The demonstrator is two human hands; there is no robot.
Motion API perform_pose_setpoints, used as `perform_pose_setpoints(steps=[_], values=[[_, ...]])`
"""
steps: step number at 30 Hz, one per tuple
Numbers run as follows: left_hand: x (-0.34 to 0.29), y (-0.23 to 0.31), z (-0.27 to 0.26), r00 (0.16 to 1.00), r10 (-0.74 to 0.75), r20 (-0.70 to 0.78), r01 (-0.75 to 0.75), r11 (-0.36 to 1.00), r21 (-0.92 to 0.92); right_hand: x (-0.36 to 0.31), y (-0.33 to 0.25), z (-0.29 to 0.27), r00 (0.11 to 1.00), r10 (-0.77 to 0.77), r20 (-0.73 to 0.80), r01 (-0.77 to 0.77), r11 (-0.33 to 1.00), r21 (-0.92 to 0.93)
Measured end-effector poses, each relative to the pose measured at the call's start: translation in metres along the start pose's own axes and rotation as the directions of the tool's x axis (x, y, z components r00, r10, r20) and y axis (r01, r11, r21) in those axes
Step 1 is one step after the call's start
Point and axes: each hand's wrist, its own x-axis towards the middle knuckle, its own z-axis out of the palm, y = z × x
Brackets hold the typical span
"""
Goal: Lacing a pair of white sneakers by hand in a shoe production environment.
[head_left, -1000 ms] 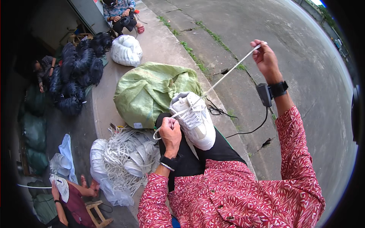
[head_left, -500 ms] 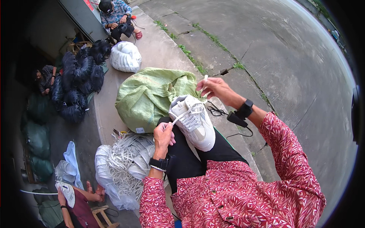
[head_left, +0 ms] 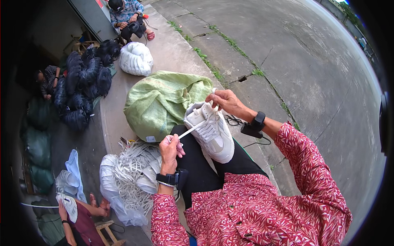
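A white and pale grey sneaker (head_left: 217, 143) rests across my thighs, its toe toward me and its laces partly threaded. My left hand (head_left: 169, 149) is closed on one end of the white shoelace (head_left: 191, 130), which runs taut from the shoe's upper eyelets. At the shoe's collar, my right hand (head_left: 226, 101) pinches the other lace end, whose tip sticks up past the fingers. Both wrists wear black devices on straps.
A green woven sack (head_left: 158, 104) sits just beyond the shoe. White laces (head_left: 133, 172) lie heaped in a plastic bag at my left. A white bundle (head_left: 136, 59) and black bundles (head_left: 84, 82) stand farther off. Other people (head_left: 125, 16) sit nearby, working with their hands.
My left hand has drawn back left and toward me, stretching the lace longer. My right hand has come in closer to the shoe's collar.
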Motion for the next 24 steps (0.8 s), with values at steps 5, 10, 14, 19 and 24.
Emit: perform_pose_setpoints(steps=[5, 10, 14, 19, 24], values=[[-0.002, -0.001, -0.008, 0.999, -0.048, -0.009, 0.048, 0.998, -0.030, -0.002, -0.005, 0.011, 0.993, -0.031, 0.111, 0.033, 0.999, -0.019], [-0.004, -0.001, -0.012, 0.998, -0.045, -0.043, 0.042, 0.997, -0.066, -0.001, 0.003, 0.015, 0.994, -0.044, 0.102, 0.042, 0.999, 0.022], [-0.003, -0.007, -0.024, 0.992, -0.058, -0.110, 0.048, 0.995, -0.087, -0.010, 0.010, 0.002, 0.998, -0.023, -0.052, 0.022, 1.000, -0.018], [-0.004, -0.007, -0.019, 0.994, -0.068, -0.085, 0.061, 0.994, -0.085, -0.028, 0.015, -0.007, 0.999, 0.044, 0.005, -0.044, 0.999, 0.002], [-0.005, -0.004, -0.017, 0.994, -0.072, -0.082, 0.066, 0.995, -0.081, -0.036, 0.011, 0.004, 0.997, -0.052, 0.065, 0.065, 0.973, -0.222]])
